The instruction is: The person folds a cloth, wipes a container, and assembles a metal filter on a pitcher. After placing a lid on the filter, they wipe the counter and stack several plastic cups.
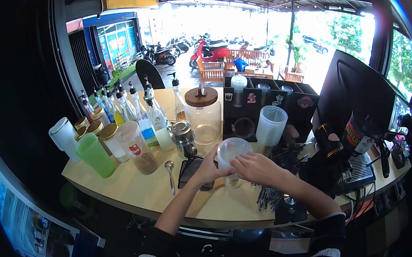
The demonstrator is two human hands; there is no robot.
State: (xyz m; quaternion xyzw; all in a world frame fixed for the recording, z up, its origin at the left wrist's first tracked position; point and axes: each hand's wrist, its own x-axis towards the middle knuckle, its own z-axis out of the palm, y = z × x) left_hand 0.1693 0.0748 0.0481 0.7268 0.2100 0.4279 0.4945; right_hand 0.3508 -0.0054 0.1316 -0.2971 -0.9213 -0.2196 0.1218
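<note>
A stack of clear plastic cups [234, 148] stands upright near the counter's front middle. My left hand [209, 168] is closed around its left side. On the right side, my right hand [255, 168] has its fingers bent together at the stack, just below the rim. Behind and to the right is a second, taller stack of clear cups [271, 126]. A metal pot [183, 137] stands left of my hands, beside a dark mat [189, 174]. A spoon [170, 176] lies left of the mat.
Syrup bottles [156, 120], a green tumbler [95, 154] and lidded jars [114, 141] crowd the left. A big glass jar [204, 119] and black cup holder [251, 100] stand behind. Wrapped straws [269, 197] and a coffee machine [360, 170] are at right.
</note>
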